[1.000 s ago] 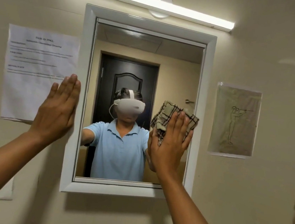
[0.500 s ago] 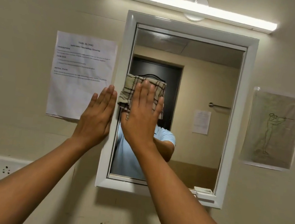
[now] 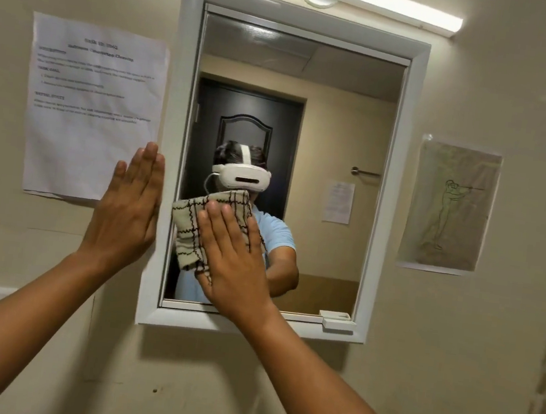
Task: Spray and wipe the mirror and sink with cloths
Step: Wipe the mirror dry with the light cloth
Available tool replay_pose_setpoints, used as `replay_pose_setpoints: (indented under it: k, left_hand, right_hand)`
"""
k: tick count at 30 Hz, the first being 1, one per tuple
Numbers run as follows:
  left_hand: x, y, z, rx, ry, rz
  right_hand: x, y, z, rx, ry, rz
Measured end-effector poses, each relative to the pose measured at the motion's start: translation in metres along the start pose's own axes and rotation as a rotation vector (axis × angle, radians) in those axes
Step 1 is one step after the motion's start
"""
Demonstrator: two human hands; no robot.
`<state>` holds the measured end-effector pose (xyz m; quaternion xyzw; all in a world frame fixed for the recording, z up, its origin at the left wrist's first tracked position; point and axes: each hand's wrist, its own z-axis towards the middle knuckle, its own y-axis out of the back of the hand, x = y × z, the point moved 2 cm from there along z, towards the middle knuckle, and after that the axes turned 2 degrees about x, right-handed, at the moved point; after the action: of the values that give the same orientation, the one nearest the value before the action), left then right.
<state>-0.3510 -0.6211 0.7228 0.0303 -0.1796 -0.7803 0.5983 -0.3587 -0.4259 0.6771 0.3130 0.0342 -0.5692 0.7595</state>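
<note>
Beige wall [image 3: 453, 349] is occupied by a white-framed mirror [image 3: 344, 119]. A checked cloth [image 3: 190, 227] is pressed against its lower left glass by the right hand [image 3: 235, 264], fingers straight. The left hand [image 3: 126, 216] is laid flat beside the frame, fingers straight.

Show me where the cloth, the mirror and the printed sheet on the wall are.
cloth [image 3: 188, 227]: head view, on the checked fabric left of the right hand's fingers.
mirror [image 3: 345, 112]: head view, on bare glass in the upper right area.
printed sheet [image 3: 86, 149]: head view, on its blank lower half, left of the mirror.
</note>
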Motion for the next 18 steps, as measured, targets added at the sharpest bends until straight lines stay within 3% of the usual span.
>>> replay_pose_setpoints:
  k: [3, 11, 18]
  left_hand:
    - [0.0, -0.002, -0.003, -0.002, -0.004, 0.007]
    - [-0.003, -0.007, -0.008, -0.009, -0.02, 0.01]
    - [-0.005, -0.005, -0.011, 0.002, -0.006, 0.001]
  right_hand:
    - [-0.035, 0.008, -0.009, -0.029, -0.033, -0.015]
    - [-0.13, 0.035, -0.027, -0.079, -0.399, -0.04]
    - [-0.127, 0.02, -0.077, -0.124, -0.702, 0.03]
